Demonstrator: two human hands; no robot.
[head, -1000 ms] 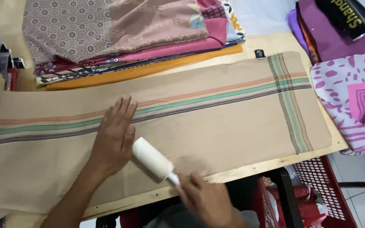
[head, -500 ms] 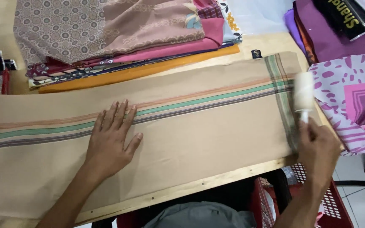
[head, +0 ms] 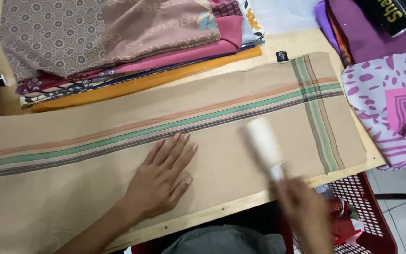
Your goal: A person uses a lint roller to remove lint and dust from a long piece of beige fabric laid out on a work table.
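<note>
Right hand [head: 306,211] has a closed grip on the lint roller [head: 264,143], resting on the beige striped cloth [head: 240,160] around 5 o'clock of the worktop [head: 287,44]. Left hand [head: 163,181] lies flat and open on the cloth at 7 o'clock.

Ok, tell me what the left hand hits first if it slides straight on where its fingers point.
The left hand, flat on the tan cloth, would probably first cross the cloth's green stripe; the folded fabric stack lies further on.

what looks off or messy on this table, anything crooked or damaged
Nothing stands out. The beige striped cloth lies flat under the left hand, the right hand holds a white lint roller on it, and the folded fabric stack looks tidy.
</note>
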